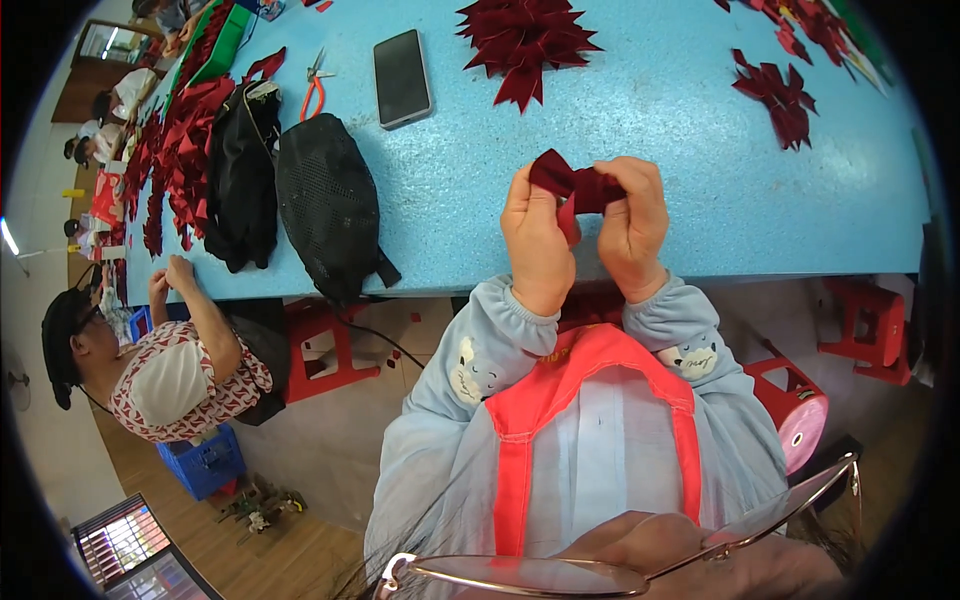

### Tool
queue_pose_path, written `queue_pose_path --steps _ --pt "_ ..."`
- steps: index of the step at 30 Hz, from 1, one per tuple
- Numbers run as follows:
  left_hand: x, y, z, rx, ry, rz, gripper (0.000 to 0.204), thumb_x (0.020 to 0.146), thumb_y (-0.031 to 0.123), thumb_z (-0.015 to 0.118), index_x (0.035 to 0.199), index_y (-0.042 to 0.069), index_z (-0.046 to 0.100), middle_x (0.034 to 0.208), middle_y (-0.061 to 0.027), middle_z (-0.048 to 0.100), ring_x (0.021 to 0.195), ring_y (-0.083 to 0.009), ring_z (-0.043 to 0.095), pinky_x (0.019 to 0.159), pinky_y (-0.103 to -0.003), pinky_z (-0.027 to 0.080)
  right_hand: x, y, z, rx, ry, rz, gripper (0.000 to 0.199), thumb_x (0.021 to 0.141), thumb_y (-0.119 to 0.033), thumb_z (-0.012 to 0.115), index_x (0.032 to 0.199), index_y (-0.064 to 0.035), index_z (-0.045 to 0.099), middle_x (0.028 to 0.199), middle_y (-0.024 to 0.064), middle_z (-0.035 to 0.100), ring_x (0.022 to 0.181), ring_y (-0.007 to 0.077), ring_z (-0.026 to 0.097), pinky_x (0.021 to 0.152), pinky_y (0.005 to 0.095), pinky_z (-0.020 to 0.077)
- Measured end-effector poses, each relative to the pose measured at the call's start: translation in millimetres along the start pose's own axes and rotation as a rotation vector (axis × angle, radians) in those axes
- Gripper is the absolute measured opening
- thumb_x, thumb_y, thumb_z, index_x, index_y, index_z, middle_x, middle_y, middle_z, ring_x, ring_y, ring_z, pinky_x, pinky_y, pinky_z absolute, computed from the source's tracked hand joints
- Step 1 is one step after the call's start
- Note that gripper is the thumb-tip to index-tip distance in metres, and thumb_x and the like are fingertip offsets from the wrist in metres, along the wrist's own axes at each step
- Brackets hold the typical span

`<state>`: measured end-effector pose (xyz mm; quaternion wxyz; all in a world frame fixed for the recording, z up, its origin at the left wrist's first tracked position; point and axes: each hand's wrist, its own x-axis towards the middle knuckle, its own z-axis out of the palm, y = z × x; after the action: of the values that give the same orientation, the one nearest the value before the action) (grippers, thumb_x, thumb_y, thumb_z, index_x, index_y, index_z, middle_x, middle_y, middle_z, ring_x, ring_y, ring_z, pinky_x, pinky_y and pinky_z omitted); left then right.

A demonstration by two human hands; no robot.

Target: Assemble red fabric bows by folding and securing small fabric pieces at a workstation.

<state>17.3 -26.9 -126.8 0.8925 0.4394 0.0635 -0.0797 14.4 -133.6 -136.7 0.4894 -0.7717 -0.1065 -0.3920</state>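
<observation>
Dark red velvety ribbon bow: held up between both hands in the head view, over the near side of the glossy light blue counter. Clamped by its left end between thumb and fingers of the left hand; gripped at its right side by the curled right hand, close beside. Hangs with a short tail down between the two. Worn behind them: pale blue cuffed sleeves and a bright red apron.

Farther across the counter, beyond the hands: a large spiky pile of dark red ribbon bows, with a smaller dark red ribbon cluster off to the right. To the left, well apart from the hands: a dark rectangular phone, red-handled metal snips, a black mesh pouch and, beside it, a crumpled black fabric bag. Past those, a long heap of dark red ribbon pieces near a green plastic crate.

At the far left, seated by the counter: a co-worker in a dark cap and red-and-white patterned top, near a blue plastic crate on the floor.
</observation>
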Motion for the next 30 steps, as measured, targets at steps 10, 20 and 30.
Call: queue_pose_path --steps 10,20,30 --pt "1.0 5.7 -1.6 0.122 0.02 -0.08 0.017 0.094 0.017 0.042 0.103 0.009 0.053 0.073 0.0032 0.054 0.051 -0.003 0.041 0.04 -0.019 0.031 1.9 1.5 -8.3 0.029 -0.068 -0.002 0.024 0.081 0.007 0.05 0.101 -0.0034 0.06 0.092 0.0093 0.054 0.076 0.0176 0.054 0.068 0.0256 0.0446" --pt "-1.9 4.4 -8.7 0.12 -0.048 -0.254 0.014 0.092 0.016 0.042 0.099 0.008 0.051 0.075 -0.0011 0.055 0.05 -0.0054 0.044 0.039 -0.019 0.031 -5.1 0.2 -9.5 -0.02 -0.29 -0.047 0.025 0.079 0.005 0.055 0.1 -0.0072 0.063 0.073 0.0055 0.054 0.061 0.0158 0.052 0.056 0.0242 0.0437" --pt "3.0 -15.0 -7.4 0.178 0.089 0.137 0.013 0.093 0.021 0.044 0.097 0.01 0.05 0.071 0.0012 0.054 0.047 -0.0029 0.04 0.038 -0.018 0.028 -12.9 3.1 -2.4 -0.106 -0.161 -0.014 0.013 0.084 -0.001 0.055 0.096 -0.0015 0.055 0.078 0.0083 0.058 0.061 0.0159 0.057 0.055 0.025 0.0448"
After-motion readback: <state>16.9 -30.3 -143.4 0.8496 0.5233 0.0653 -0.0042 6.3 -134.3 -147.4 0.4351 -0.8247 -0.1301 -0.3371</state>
